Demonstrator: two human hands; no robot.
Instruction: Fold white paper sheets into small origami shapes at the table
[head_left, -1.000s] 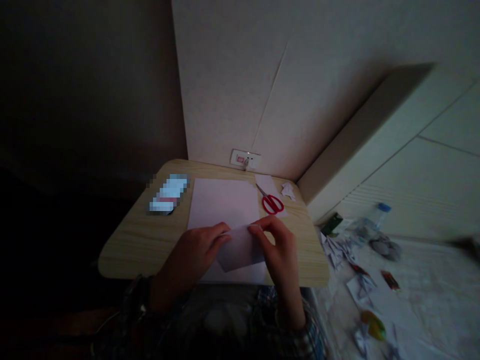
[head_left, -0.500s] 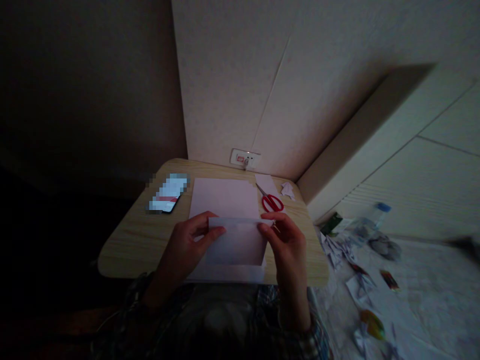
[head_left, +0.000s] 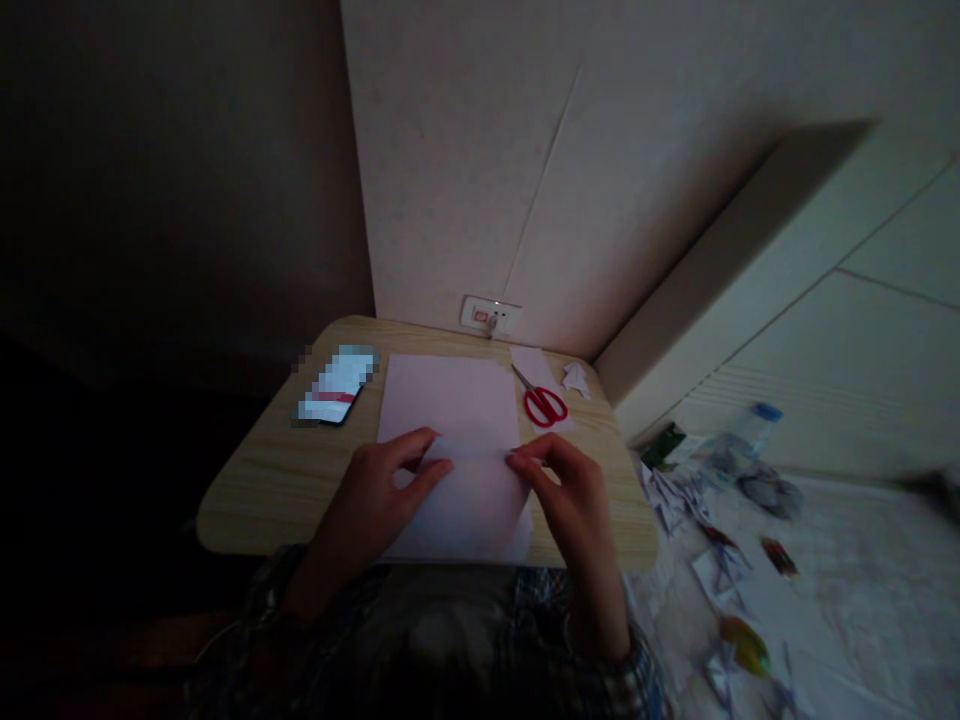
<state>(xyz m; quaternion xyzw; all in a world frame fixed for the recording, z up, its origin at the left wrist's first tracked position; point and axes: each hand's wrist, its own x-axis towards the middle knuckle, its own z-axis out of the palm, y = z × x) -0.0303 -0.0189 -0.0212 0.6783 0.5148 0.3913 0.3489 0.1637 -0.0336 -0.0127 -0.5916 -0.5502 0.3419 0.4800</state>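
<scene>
A white sheet of paper (head_left: 472, 495) is held up between my two hands, over a stack of white paper (head_left: 454, 390) on the small wooden table. My left hand (head_left: 382, 490) pinches the sheet's upper left corner between thumb and fingers. At the upper right corner, my right hand (head_left: 566, 485) grips it the same way. The sheet blends into the paper beneath, so its lower edge is hard to make out. Red-handled scissors (head_left: 544, 404) lie just beyond my right hand, partly on a paper strip (head_left: 531, 365).
A lit phone (head_left: 335, 385) lies at the table's (head_left: 262, 490) left side. A folded paper piece (head_left: 576, 379) sits at the back right corner, below a wall socket (head_left: 490, 316). Right of the table are a plastic bottle (head_left: 754, 430) and scattered folded papers (head_left: 720, 580).
The sheet's top edge has dropped slightly and tilted, and its lower edge no longer stands out. My right hand has shifted a little to the left and down.
</scene>
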